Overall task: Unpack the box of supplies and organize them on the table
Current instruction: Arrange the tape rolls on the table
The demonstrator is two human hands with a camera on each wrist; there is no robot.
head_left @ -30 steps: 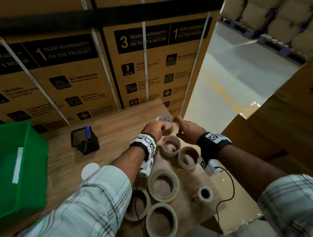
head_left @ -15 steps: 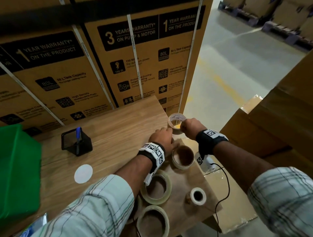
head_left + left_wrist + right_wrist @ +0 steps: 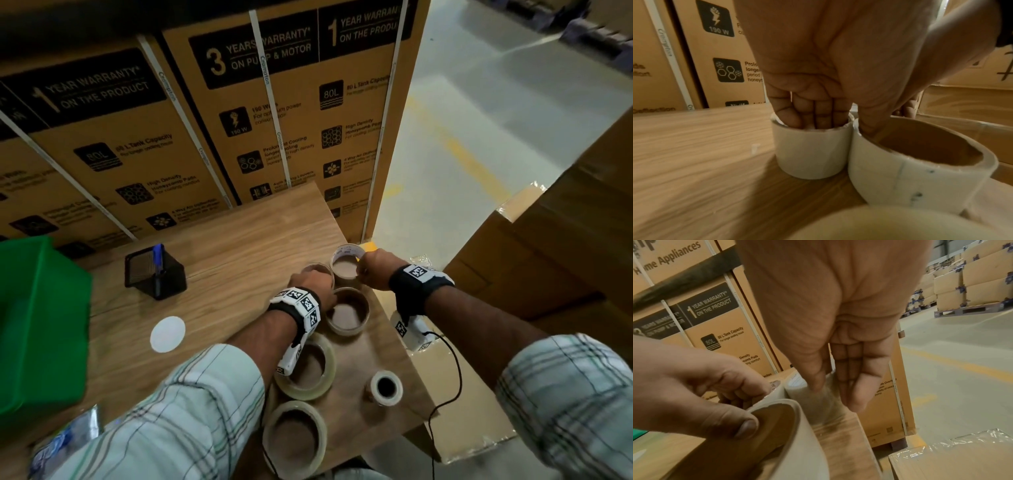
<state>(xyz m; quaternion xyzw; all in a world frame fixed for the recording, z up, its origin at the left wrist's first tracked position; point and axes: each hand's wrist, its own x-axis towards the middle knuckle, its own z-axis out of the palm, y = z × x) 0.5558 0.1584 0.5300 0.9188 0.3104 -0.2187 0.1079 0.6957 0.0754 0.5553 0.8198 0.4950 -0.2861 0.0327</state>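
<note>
Since a second ago the right hand (image 3: 371,272) has carried its tape roll (image 3: 346,262) down from the air to the far right corner of the table (image 3: 239,240), and the left hand has shifted forward to a neighbouring roll. The right hand's thumb and fingers (image 3: 851,369) are curled round that roll's wall, pinching it as it stands on the wood. The left hand (image 3: 308,284) has its fingers (image 3: 812,113) tucked down inside the core of a small white roll (image 3: 812,151) and its thumb hooked inside the wider roll (image 3: 347,313) just beside it, so it grips both, the two touching.

Nearer the person, two large clear rolls (image 3: 306,370) and a small roll (image 3: 385,387) lie along the table's right edge. Further left stand a mesh pen holder (image 3: 154,274) and a green bin (image 3: 41,325), with a white disc (image 3: 168,334) between. An open cardboard box (image 3: 513,212) sits off to the right.

My guess is that the tape is being lined up into a tidy cluster, and this roll looks all but placed. So near the corner, a nudge could tip it off.
</note>
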